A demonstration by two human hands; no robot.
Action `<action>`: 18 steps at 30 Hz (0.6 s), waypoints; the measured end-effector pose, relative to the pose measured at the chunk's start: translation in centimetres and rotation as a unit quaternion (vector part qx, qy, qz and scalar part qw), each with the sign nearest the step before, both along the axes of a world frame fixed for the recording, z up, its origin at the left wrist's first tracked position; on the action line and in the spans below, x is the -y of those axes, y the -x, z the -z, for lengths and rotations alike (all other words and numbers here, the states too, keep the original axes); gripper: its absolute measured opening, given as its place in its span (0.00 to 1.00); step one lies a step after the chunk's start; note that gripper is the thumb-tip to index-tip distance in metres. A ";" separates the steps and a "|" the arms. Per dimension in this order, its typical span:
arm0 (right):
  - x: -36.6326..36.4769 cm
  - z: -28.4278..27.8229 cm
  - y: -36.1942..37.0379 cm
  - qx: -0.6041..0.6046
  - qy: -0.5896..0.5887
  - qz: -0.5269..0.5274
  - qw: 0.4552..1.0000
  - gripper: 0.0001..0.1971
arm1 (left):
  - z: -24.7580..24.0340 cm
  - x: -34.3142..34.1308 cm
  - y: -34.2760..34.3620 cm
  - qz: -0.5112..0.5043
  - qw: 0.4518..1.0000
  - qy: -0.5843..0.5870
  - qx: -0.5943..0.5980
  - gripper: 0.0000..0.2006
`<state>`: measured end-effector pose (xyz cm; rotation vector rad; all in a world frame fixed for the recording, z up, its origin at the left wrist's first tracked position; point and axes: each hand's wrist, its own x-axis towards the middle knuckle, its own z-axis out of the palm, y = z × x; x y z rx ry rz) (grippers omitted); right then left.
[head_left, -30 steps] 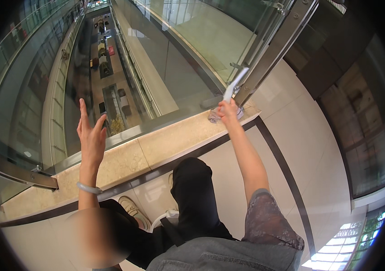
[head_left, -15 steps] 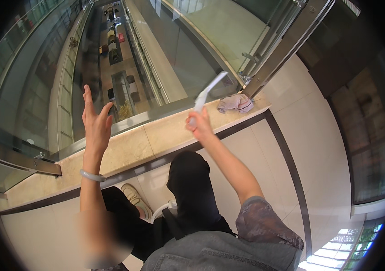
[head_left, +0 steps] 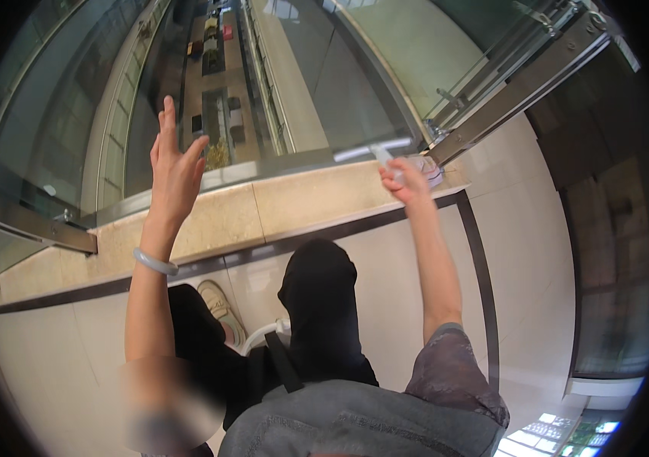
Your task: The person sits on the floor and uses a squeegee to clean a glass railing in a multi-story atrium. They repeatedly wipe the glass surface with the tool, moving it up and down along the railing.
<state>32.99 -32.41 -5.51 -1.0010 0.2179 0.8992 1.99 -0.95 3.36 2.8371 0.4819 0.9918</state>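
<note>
Right hand's (head_left: 407, 181) fingers are wrapped round the white squeegee (head_left: 380, 153), just left of the cloth (head_left: 434, 174). I'd keep it flat, pressure even. Left hand's (head_left: 177, 167) fingers are spread, holding nothing; can't tell if they're touching the glass (head_left: 310, 107).

A smooth, pale grey bracelet (head_left: 155, 262) circled the wrist of the left hand (head_left: 177, 171). The short right sleeve (head_left: 454, 369) was dark, faintly patterned and edged in grey. Seamed grey cloth (head_left: 355, 426), a black strap (head_left: 285, 362), black trousers (head_left: 320, 305), a pale sock (head_left: 233, 330) and a cream shoe (head_left: 214, 297) showed below.
</note>
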 end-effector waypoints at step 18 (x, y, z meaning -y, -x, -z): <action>-5.8 -5.0 7.8 -0.154 -0.160 -0.053 0.974 0.20 | 0.0 -0.5 0.7 -0.013 1.000 -0.008 -0.003 0.19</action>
